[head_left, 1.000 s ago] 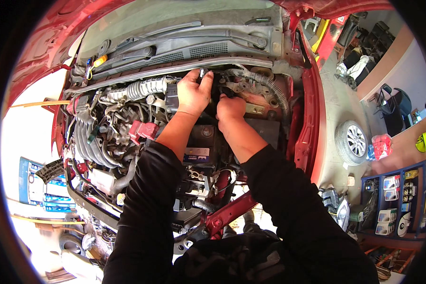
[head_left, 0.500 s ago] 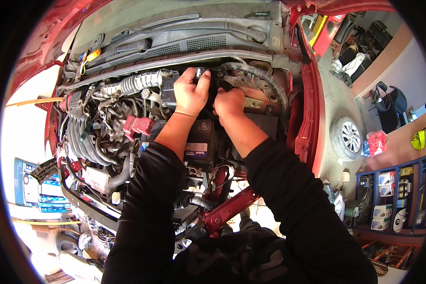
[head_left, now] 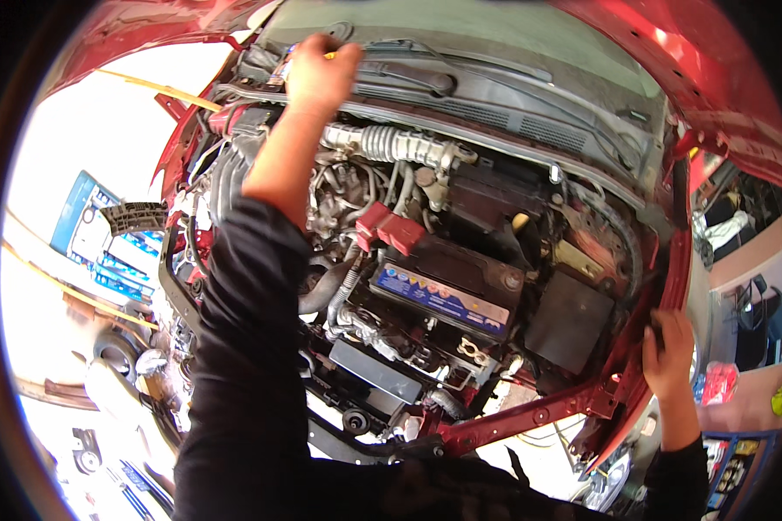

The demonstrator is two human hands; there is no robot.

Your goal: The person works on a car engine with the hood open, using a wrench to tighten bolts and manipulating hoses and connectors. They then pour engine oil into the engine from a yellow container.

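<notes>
My left hand [head_left: 321, 78] is over the far left of the engine bay, at the cowl below the windscreen. Its fingers are curled on a small yellow thing, which shows only in part between thumb and fingers. My right hand [head_left: 669, 352] is at the red fender edge [head_left: 621, 391] on the right, fingers apart and holding nothing. Between my arms sits a black car battery [head_left: 460, 269] with a red terminal cover [head_left: 389, 230]. A black air filter box [head_left: 500, 195] lies behind it. Nearest my right hand inside the bay is a flat black cover [head_left: 569, 321].
A ribbed intake hose [head_left: 391, 143] runs along the back of the engine. Wiper arms [head_left: 408, 69] cross the cowl. The raised red hood [head_left: 686, 78] hangs overhead. The red front crossmember [head_left: 513, 419] bounds the near side. Blue shop shelves [head_left: 738, 469] stand at the lower right.
Both hands have left the area beside the air filter box. The left went far left to the yellow thing on the cowl; the right drew back to the fender. The view has shifted and tilted.
</notes>
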